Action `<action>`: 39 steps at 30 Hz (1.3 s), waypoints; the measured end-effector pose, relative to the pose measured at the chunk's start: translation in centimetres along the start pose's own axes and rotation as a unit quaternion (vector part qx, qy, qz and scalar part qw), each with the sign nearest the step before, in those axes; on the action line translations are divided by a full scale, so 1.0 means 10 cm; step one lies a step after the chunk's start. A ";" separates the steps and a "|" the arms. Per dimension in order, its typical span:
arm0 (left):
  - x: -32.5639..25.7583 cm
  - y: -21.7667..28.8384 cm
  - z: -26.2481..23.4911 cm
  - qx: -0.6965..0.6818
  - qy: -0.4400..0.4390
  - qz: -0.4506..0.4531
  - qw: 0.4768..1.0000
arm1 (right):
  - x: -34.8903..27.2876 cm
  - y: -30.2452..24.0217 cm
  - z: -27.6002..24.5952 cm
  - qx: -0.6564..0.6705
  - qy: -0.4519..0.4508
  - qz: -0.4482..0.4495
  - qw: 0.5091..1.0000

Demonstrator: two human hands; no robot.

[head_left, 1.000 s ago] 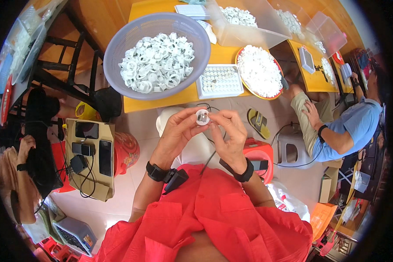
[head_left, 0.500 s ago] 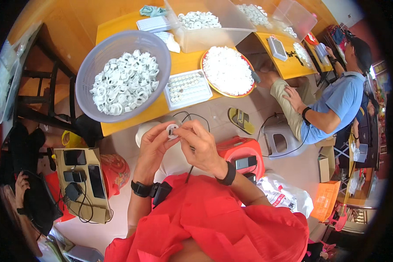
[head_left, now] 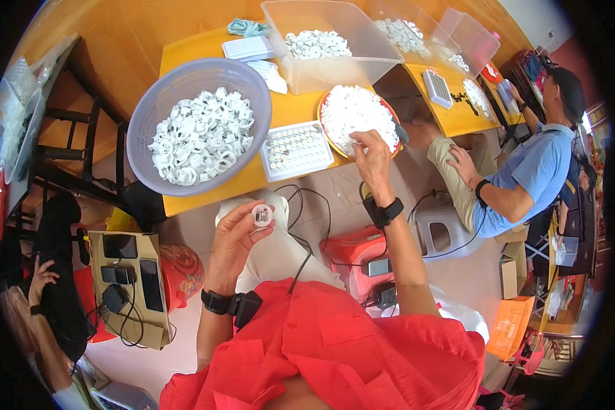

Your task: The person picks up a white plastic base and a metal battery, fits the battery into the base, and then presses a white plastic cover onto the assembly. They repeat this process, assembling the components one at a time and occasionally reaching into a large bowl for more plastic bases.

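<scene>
Thumb and fingertips of the left hand [head_left: 234, 236] pinch a white round part [head_left: 262, 215] by its edge, out over the lap and just short of the yellow table [head_left: 184, 203]. Its hollow face is turned up toward the wearer's head, most likely so the bit of metal inside can be seen; the grip keeps to the rim, I suppose, to leave that middle uncovered.

The right hand [head_left: 372, 160] reaches well forward to the near edge of the plate [head_left: 392, 109], where small white pieces [head_left: 352, 109] lie heaped. Its thumb and forefinger come close together there — whether they have a piece between them I cannot tell. The plate stands toward the right end of the table, which seems a sensible spot: the right arm gets there without crossing the left.

Between the plate and a big purple-grey basket [head_left: 135, 130] sits a white tray [head_left: 304, 166] with round discs [head_left: 278, 147] set in rows; its pockets presumably stop them rolling about. The basket holds a loose pile of white fittings [head_left: 201, 140], and its tall sloping wall looks like what keeps them from spilling. Behind, a clear bin [head_left: 342, 70] of more white parts [head_left: 318, 44] stands farther from both hands — perhaps as spare stock.
</scene>
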State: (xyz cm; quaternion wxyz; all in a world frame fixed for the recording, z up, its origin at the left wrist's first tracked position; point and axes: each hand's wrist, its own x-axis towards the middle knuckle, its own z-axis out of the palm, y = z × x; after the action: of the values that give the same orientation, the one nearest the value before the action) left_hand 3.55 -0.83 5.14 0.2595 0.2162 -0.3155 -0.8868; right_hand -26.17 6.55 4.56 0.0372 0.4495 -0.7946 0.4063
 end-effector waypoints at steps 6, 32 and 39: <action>-0.02 -0.01 0.04 0.018 0.015 -0.005 1.000 | 0.10 0.10 0.13 -0.076 -0.043 -0.071 0.994; -0.05 -0.01 0.02 -0.004 0.009 -0.011 1.000 | 0.20 0.02 -0.03 0.322 -0.021 0.229 0.918; -0.05 0.06 0.12 0.011 0.008 0.001 1.000 | 0.00 -0.62 -0.11 0.453 -0.127 0.215 0.856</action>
State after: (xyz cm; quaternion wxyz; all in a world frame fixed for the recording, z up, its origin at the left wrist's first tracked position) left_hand 3.50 -0.35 6.49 0.2609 0.2254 -0.3232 -0.8813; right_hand -21.95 5.67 9.09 -0.3600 0.2821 -0.5978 0.6584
